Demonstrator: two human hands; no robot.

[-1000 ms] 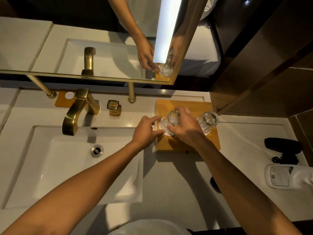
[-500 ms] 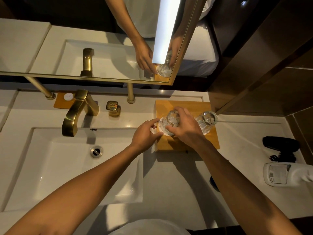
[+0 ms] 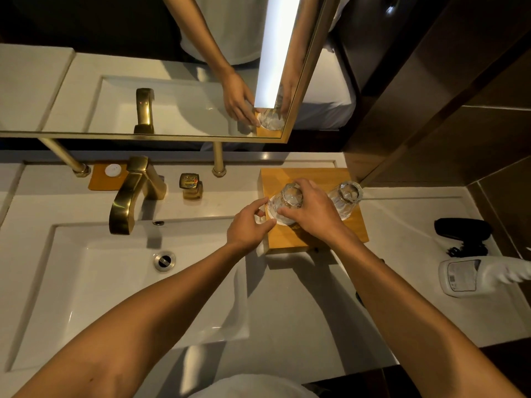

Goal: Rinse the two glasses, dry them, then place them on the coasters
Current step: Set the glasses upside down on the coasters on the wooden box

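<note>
Glass [image 3: 290,198] lower, nearer white coaster [image 3: 273,221].

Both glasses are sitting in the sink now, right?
Not in the sink. The head view shows both glasses on the wooden tray beside it: the right hand holds one glass, and the other glass stands alone.
</note>
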